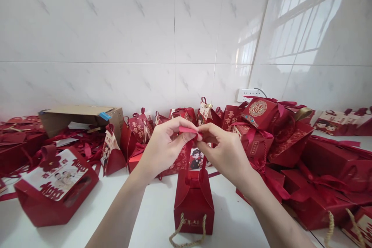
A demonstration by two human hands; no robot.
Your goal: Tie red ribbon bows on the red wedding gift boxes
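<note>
The small red gift box [194, 201] stands upright on the white table [157, 209], below our hands, with a twisted rope handle [187, 243] looping down its front. Our left hand [170, 145] and right hand [222, 147] pinch the red ribbon [188, 151] between closed fingertips above the box top. Across the front run small gold Chinese characters, too faint for us to read surely. To the left, a windowed box [61, 188] bears large red characters that look like 喜 around a pictured couple. At right, we see a round gold double-happiness emblem [257, 108] on a piled box; behind our hands, other red boxes carry lettering too small for us to read surely.
</note>
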